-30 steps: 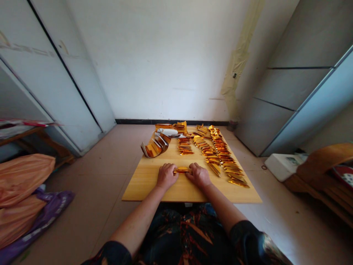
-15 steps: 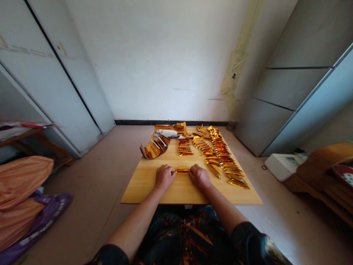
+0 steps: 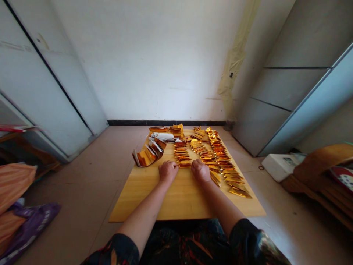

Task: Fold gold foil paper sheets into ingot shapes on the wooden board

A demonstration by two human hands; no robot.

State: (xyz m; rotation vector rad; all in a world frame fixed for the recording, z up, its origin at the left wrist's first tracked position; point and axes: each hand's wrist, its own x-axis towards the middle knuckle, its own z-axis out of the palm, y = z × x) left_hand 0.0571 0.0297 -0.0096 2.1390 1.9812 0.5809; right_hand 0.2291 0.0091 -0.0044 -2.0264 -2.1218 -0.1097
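A small folded gold foil piece [image 3: 184, 165] lies between my hands at the near end of a short column of folded gold pieces [image 3: 181, 150]. Its left end is pinched by my left hand [image 3: 167, 171], whose fingers are closed. My right hand [image 3: 200, 171] is closed on the right end. Right of it run two longer rows of folded gold pieces [image 3: 223, 154]. A curved stack of gold and white sheets [image 3: 147, 154] sits to the left on the wooden board [image 3: 149, 195].
At the board's far edge are more gold sheets [image 3: 176, 129] and a white roll [image 3: 162, 136]. Orange and purple bags [image 3: 30, 224] rest on the floor at left. A white box [image 3: 278, 166] and wooden furniture [image 3: 317, 165] stand at right.
Both hands have moved forward with the gold piece, from the near part of the board to the end of the short column. The camera view has shifted slightly.
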